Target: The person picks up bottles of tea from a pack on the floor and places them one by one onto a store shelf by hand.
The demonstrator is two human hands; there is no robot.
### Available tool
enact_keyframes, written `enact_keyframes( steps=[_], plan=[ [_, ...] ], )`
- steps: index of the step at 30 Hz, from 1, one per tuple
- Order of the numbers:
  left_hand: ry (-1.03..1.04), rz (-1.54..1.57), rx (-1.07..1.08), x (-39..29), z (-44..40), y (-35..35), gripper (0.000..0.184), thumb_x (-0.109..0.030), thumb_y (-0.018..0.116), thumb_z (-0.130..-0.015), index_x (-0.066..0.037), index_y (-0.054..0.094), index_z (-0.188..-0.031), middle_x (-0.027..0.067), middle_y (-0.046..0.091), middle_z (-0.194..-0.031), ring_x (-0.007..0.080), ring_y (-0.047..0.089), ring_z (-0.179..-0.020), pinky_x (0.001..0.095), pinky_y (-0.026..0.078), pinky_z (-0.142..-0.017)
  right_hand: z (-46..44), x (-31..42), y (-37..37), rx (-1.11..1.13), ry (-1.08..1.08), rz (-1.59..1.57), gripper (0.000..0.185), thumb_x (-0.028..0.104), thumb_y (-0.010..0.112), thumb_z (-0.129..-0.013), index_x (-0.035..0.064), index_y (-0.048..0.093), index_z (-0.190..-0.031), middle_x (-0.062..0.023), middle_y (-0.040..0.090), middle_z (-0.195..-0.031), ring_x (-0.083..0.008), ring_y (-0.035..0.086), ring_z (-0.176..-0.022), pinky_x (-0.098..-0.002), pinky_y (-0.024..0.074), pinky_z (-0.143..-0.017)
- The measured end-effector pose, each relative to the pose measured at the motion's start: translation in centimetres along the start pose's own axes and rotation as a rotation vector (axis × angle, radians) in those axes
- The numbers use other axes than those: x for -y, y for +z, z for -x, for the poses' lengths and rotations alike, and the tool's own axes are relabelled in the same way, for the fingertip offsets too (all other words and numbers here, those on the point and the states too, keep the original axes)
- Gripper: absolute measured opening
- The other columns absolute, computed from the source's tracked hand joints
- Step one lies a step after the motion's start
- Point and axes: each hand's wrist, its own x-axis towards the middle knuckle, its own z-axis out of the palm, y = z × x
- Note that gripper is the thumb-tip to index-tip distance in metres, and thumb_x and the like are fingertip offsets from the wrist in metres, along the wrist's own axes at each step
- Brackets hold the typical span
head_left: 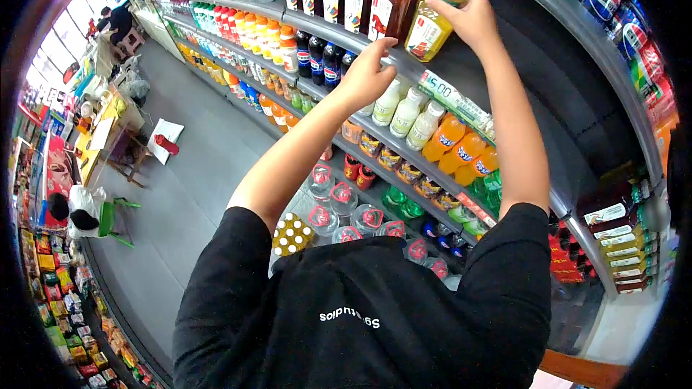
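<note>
My right hand (472,23) is wrapped round the upper part of a yellow drink bottle (427,34) with a white cap and a pale label. The bottle leans slightly at the front of the upper shelf, beside a row of dark red-brown juice bottles (386,9). My left hand (369,78) is held before the shelf edge, just below the nearest dark bottle; its index finger and thumb are apart, the other fingers partly curled, and nothing shows in it. Whether that fingertip touches the bottle, I cannot tell. Behind the yellow bottle, another green-capped bottle is mostly hidden.
A price strip (455,104) runs along the shelf edge. Lower shelves hold white-capped bottles (408,112), orange soda bottles (443,137) and dark cola bottles (317,57). Large water jugs (343,198) stand on the floor near me. At left are a green stool (108,217) and snack racks (63,302).
</note>
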Motion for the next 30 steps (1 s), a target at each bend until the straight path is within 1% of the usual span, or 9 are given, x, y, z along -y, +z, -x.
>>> enact_keyframes(
  steps=[8, 11, 14, 24, 26, 27, 28, 29, 30],
  plan=[
    [-0.02, -0.005, 0.004, 0.5, -0.7, 1.2, 0.049, -0.004, 0.052, -0.073, -0.001, 0.042, -0.122, 0.0201, 0.05, -0.113, 0.0294, 0.051, -0.104, 0.0345, 0.043, -0.086, -1.8, -3.4, 3.2, 0.031, 0.01, -0.117, 0.035, 0.029, 0.073, -0.069, 0.0037, 0.063, -0.091, -0.0089, 0.066, -0.088, -0.0162, 0.062, -0.08, -0.0312, 0.0472, -0.073],
    [0.014, -0.012, -0.003, 1.1, -0.9, 1.6, 0.051, -0.004, 0.052, -0.073, 0.0, 0.042, -0.122, 0.0209, 0.049, -0.115, 0.0307, 0.05, -0.106, 0.0354, 0.039, -0.091, -2.4, -2.4, 3.6, 0.074, 0.192, 0.014, 0.043, 0.036, 0.073, -0.067, 0.0052, 0.064, -0.095, -0.0109, 0.066, -0.091, -0.0201, 0.063, -0.084, -0.0322, 0.0471, -0.076],
    [0.018, -0.004, -0.003, 1.2, -0.9, 1.8, 0.052, -0.003, 0.051, -0.072, 0.001, 0.042, -0.123, 0.0216, 0.048, -0.118, 0.0313, 0.049, -0.107, 0.0355, 0.038, -0.094, -3.3, -4.0, 4.8, 0.073, 0.222, -0.05, 0.045, 0.038, 0.072, -0.067, 0.0054, 0.064, -0.097, -0.0117, 0.065, -0.092, -0.0212, 0.063, -0.085, -0.0323, 0.047, -0.077],
    [0.004, 0.009, 0.007, 1.5, -1.1, 1.8, 0.054, -0.003, 0.051, -0.073, 0.0, 0.039, -0.126, 0.0202, 0.046, -0.121, 0.0303, 0.047, -0.112, 0.035, 0.038, -0.094, -3.1, -2.3, 3.7, 0.021, 0.222, 0.007, 0.044, 0.04, 0.07, -0.069, 0.0049, 0.064, -0.094, -0.0131, 0.065, -0.093, -0.0213, 0.062, -0.087, -0.0312, 0.0465, -0.078],
    [-0.034, 0.062, 0.016, 1.5, 0.0, 0.9, 0.054, -0.003, 0.051, -0.074, -0.001, 0.039, -0.126, 0.0196, 0.046, -0.122, 0.0291, 0.048, -0.111, 0.0346, 0.039, -0.093, -3.1, -2.9, 2.3, -0.062, 0.291, 0.028, 0.055, 0.046, 0.07, -0.065, 0.0015, 0.061, -0.096, -0.0176, 0.064, -0.091, -0.0275, 0.062, -0.085, -0.0338, 0.0465, -0.077],
    [-0.071, 0.116, 0.028, 1.3, 0.9, 0.2, 0.054, -0.002, 0.051, -0.075, -0.002, 0.039, -0.127, 0.019, 0.046, -0.122, 0.0279, 0.048, -0.111, 0.0342, 0.04, -0.092, -2.7, -3.4, 1.5, -0.099, 0.261, -0.105, 0.052, 0.045, 0.07, -0.066, 0.0, 0.062, -0.089, -0.0154, 0.063, -0.083, -0.0222, 0.06, -0.077, -0.0304, 0.0464, -0.072],
    [-0.117, 0.129, 0.026, 1.1, 2.1, -0.8, 0.053, -0.001, 0.051, -0.075, -0.004, 0.039, -0.127, 0.0169, 0.047, -0.122, 0.025, 0.049, -0.11, 0.0333, 0.043, -0.089, -1.9, -1.9, 0.1, -0.098, 0.283, -0.236, 0.043, 0.041, 0.069, -0.069, 0.0009, 0.063, -0.083, -0.0096, 0.062, -0.077, -0.0156, 0.056, -0.071, -0.0264, 0.0447, -0.065],
    [-0.162, 0.173, 0.063, 2.6, 3.5, -1.8, 0.053, 0.003, 0.048, -0.078, -0.004, 0.036, -0.129, 0.0114, 0.043, -0.125, 0.0221, 0.045, -0.114, 0.0303, 0.042, -0.088, -1.0, -2.3, -0.8, -0.137, 0.251, -0.363, 0.033, 0.035, 0.067, -0.074, 0.0023, 0.062, -0.076, -0.0035, 0.059, -0.069, -0.0107, 0.051, -0.063, -0.0247, 0.0415, -0.057],
    [-0.188, 0.198, 0.048, 4.1, 5.5, -2.7, 0.049, 0.002, 0.048, -0.079, -0.003, 0.038, -0.127, 0.0096, 0.047, -0.12, 0.0184, 0.047, -0.109, 0.0296, 0.04, -0.09, 0.5, -0.8, -2.2, -0.124, 0.25, -0.405, 0.028, 0.031, 0.065, -0.077, 0.0036, 0.06, -0.072, 0.0016, 0.052, -0.062, -0.0072, 0.046, -0.057, -0.0225, 0.037, -0.051]
  ],
)
